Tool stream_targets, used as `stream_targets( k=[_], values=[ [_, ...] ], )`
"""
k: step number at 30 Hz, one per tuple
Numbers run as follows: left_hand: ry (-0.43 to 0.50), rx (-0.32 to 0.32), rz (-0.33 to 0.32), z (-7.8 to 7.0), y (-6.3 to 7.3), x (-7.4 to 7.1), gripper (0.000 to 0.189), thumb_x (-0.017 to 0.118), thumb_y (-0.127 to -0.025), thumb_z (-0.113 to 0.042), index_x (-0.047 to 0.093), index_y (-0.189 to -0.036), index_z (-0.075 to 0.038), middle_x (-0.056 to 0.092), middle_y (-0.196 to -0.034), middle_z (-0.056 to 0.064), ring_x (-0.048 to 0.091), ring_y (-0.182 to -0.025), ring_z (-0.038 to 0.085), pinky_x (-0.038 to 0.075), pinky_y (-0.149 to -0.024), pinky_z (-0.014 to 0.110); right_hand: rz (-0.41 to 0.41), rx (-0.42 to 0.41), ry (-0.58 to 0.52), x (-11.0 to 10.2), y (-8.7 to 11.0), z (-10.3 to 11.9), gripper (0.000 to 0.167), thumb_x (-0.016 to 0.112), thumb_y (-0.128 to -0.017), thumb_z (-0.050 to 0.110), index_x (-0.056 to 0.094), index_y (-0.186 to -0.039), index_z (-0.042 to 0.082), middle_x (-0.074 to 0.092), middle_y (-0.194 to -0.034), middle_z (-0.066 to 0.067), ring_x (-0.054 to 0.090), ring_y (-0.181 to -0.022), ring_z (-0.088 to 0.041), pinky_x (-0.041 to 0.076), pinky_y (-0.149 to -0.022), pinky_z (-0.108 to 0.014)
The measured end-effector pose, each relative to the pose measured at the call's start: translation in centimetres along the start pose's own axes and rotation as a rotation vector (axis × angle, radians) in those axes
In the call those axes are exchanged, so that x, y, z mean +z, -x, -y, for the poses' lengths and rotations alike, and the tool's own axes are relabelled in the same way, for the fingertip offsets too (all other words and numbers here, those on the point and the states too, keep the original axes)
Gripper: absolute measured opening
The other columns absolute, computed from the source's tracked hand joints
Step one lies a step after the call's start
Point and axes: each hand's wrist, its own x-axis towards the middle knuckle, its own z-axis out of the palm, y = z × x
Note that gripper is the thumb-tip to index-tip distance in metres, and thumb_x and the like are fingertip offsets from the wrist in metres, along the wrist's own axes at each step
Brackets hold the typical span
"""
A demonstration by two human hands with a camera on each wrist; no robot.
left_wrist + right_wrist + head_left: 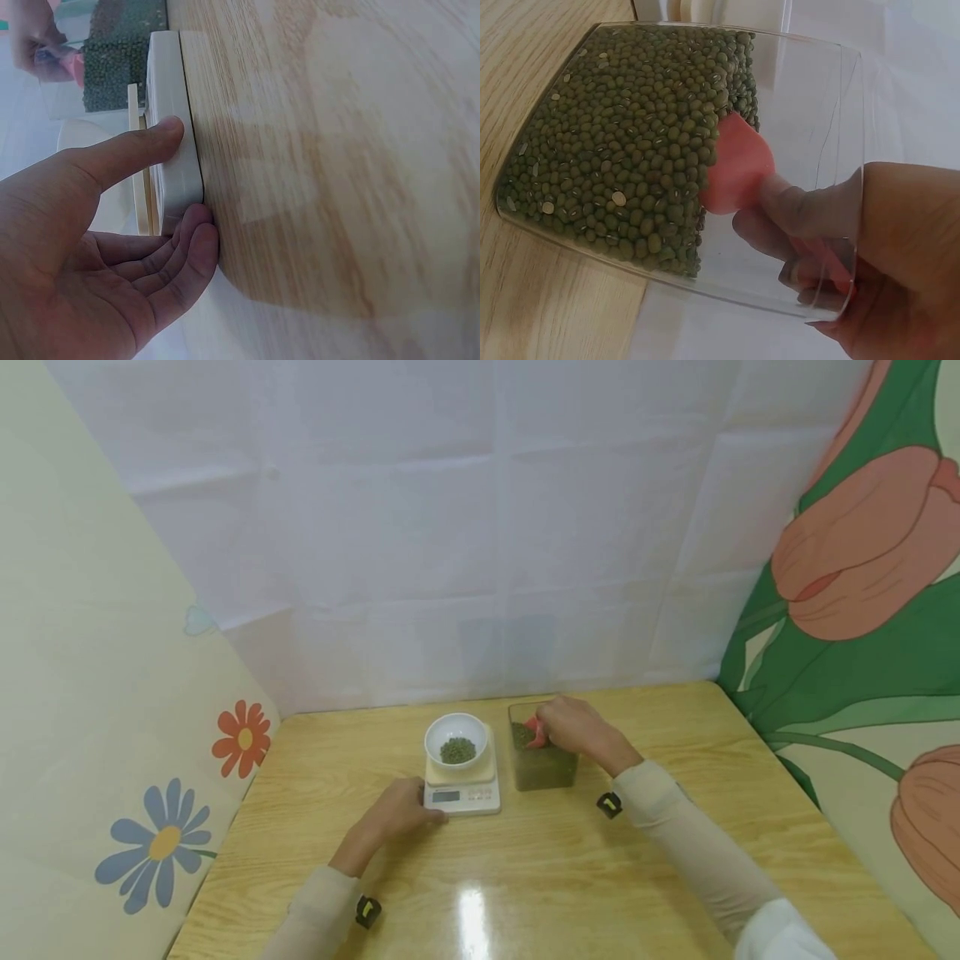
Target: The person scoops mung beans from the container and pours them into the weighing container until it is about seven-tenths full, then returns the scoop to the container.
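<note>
A white kitchen scale (486, 804) with a small display bears a white bowl (448, 727) partly filled with green mung beans (457, 750). My left hand (401, 807) grips the scale's front left corner, thumb on the front edge and fingers curled at the side, as the left wrist view shows. To the scale's right stands a clear plastic container (546, 772) of mung beans (622, 142). Inside its opening, my right hand (573, 727) pinches a red scoop (739, 169) by the handle. The scoop's tip is pushed into the top of the beans.
The wooden table (540, 877) ends at a white cloth backdrop (390, 568) behind the scale and container. Flower-painted panels (90, 693) flank it on both sides. Black wrist mounts (609, 805) hang under both forearms.
</note>
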Motion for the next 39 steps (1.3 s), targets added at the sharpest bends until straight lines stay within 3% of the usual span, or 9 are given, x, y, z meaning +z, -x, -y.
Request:
stream_targets(
  k=[7,17,28,39],
  values=[
    [-0.02,0.009,-0.008,0.07,0.01,0.02,0.041,0.092,-0.082,-0.024,0.072,-0.11,-0.003,0.071,-0.084,0.002,0.06,-0.071,0.016,0.053,-0.064,0.031,-0.003,-0.001,-0.008,0.15,-0.06,-0.19,0.01,0.074,-0.094,0.007,0.078,-0.086,0.011,0.081,-0.105,-0.009,0.075,-0.095,-0.03,0.063,-0.076,-0.043],
    [-0.016,0.008,0.003,0.39,-0.26,0.21,0.039,0.091,-0.082,-0.026,0.073,-0.108,-0.004,0.07,-0.082,0.001,0.061,-0.07,0.015,0.054,-0.064,0.031,-0.005,-0.02,0.043,0.39,-0.01,-0.32,0.011,0.072,-0.096,0.008,0.076,-0.086,0.011,0.078,-0.094,-0.007,0.074,-0.092,-0.031,0.063,-0.079,-0.046],
    [-0.005,0.01,0.008,0.32,-0.16,0.02,0.037,0.091,-0.083,-0.027,0.073,-0.106,-0.005,0.07,-0.082,0.0,0.062,-0.07,0.015,0.054,-0.064,0.029,-0.011,-0.047,0.026,0.2,0.05,-0.34,0.017,0.07,-0.098,0.008,0.077,-0.083,0.012,0.076,-0.09,-0.005,0.074,-0.089,-0.029,0.063,-0.08,-0.046],
    [-0.011,0.016,0.0,0.44,-0.13,0.07,0.035,0.091,-0.082,-0.025,0.072,-0.103,-0.004,0.069,-0.079,0.001,0.061,-0.068,0.016,0.054,-0.062,0.03,-0.008,-0.048,0.058,0.27,0.0,-0.36,0.02,0.067,-0.097,-0.006,0.076,-0.088,0.009,0.077,-0.095,-0.008,0.074,-0.092,-0.031,0.063,-0.081,-0.045]
  ],
)
